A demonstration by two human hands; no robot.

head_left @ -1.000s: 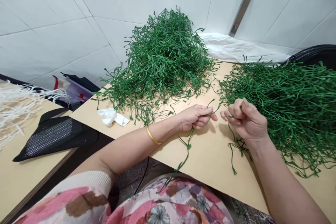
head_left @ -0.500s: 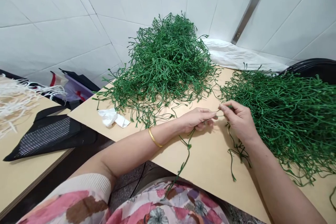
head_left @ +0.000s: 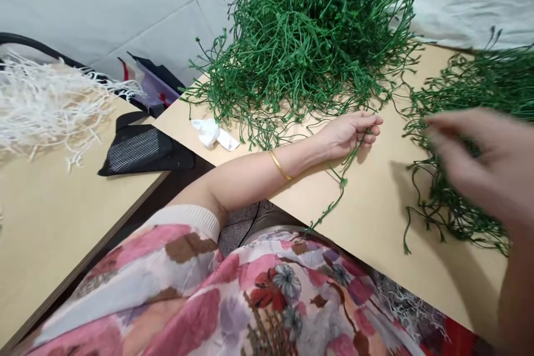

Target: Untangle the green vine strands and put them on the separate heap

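Note:
My left hand (head_left: 354, 132) is closed on a strand of green artificial stems (head_left: 342, 182), which hangs from the fingers toward my lap across the table edge. Little knobs and joints show along the strand. Smeared by motion, my right hand (head_left: 479, 161) hovers over the right-hand pile of green stems (head_left: 484, 80); whether anything is in its fingers I cannot make out. Behind my left hand rises a tall, tangled heap of the same green stems (head_left: 308, 39).
A crumpled white tissue (head_left: 213, 134) lies left of the heap on the tan table (head_left: 371, 206). On a second table at left are white strands (head_left: 50, 105) and a black mesh piece (head_left: 142, 150). White cloth (head_left: 454, 5) lies at the back by the tiled wall.
My right hand has parted from my left and moved right, over the right-hand pile. My left hand still holds the strand. The view has tilted down and shifted left.

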